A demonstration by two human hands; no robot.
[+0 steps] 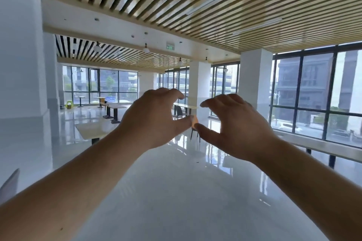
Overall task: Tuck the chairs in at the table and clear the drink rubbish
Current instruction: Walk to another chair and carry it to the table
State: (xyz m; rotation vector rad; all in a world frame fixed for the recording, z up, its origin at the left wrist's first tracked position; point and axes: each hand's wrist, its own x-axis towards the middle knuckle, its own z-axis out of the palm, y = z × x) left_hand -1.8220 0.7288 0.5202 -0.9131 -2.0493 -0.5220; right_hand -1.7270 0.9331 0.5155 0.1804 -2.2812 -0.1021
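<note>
Nearest the camera, two bare forearms extend forward from the lower left and lower right corners, above a glossy pale floor (186, 191) that reflects the windows.

Left hand (154, 117): raised at mid-frame, palm away from the camera, fingers curled downward, thumb extended to the right. The hand is open and holds nothing.

Right hand (233, 123): raised beside the left hand at about the same height, fingers curled downward, thumb extended to the left. It is likewise open and empty. The two thumb tips are close together; whether they touch cannot be determined.

Task items:
- A dark chair (195, 133) with thin legs stands on the floor at mid-distance, mostly hidden behind the thumbs. A small orange patch shows between the thumb tips; what it belongs to cannot be determined.
- A light-topped worktop (92, 130) stands to the left at mid-distance, partly hidden by the left forearm.
- A further worktop (115, 106) on dark pedestal bases stands far left of centre.
- Another worktop (186, 106) with a dark chair at it (179, 112) stands far, between the two hands.
- Drink rubbish is not identifiable at this range.

Surroundings: white column (254, 84) right of centre; large dark-framed windows (313, 94) on the right and far walls; slatted ceiling (215, 6) overhead.
</note>
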